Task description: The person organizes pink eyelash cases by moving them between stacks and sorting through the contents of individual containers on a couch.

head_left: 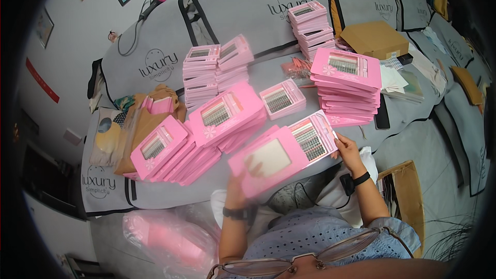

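Observation:
My left hand (237, 188), blurred, is closed on a pink windowed cardboard sleeve (296, 161). Some of its fingers show through the clear window. With my right hand (350, 153) I grip the outer end of a false-eyelash tray (313, 137), which holds rows of dark lash clusters. The tray's other end lies at the sleeve's open side, apparently partly inside it. Just beyond my hands, a short stack of small pink lash trays (282, 98) sits on the sofa. Piles of pink lash packs (227, 112) fan out to the left.
More pink lash packs (156, 147) lie at far left; a tall pile (347, 80) stands at right beside a black phone (382, 113). Tray stacks (201, 72) line the grey-covered sofa's back. A brown box (374, 40), a plastic bag (170, 240) and an open carton (411, 196) surround me.

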The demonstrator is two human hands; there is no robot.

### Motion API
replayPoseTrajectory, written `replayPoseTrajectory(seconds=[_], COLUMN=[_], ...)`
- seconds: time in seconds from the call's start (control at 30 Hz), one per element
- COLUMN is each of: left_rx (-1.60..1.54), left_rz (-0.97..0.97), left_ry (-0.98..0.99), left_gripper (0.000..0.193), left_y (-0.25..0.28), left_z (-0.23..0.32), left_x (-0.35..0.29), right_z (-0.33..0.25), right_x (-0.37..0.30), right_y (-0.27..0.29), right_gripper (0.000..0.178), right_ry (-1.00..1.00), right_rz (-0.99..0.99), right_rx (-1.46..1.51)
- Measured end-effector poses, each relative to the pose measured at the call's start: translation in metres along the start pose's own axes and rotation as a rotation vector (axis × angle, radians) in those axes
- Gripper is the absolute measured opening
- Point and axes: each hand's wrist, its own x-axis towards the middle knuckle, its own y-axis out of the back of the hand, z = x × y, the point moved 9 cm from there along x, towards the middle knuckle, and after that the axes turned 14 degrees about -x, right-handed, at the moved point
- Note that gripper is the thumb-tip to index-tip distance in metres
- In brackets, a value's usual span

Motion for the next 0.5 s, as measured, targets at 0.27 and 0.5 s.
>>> replayPoseTrajectory(seconds=[0.27,0.5], left_rx=[-0.039,0.000], left_rz=[0.040,-0.051], left_ry=[0.067,0.008], left_gripper=[0.063,0.059], left_y=[0.002,-0.017], left_z=[-0.002,-0.016], left_x=[0.001,0.002], right_z=[-0.002,-0.002], right_x=[0.003,0.003], right_y=[0.006,-0.018], right_gripper=[0.036,0.036], right_ry=[0.011,-0.011], right_rz=[-0.020,-0.061], right_rx=[0.038,0.043])
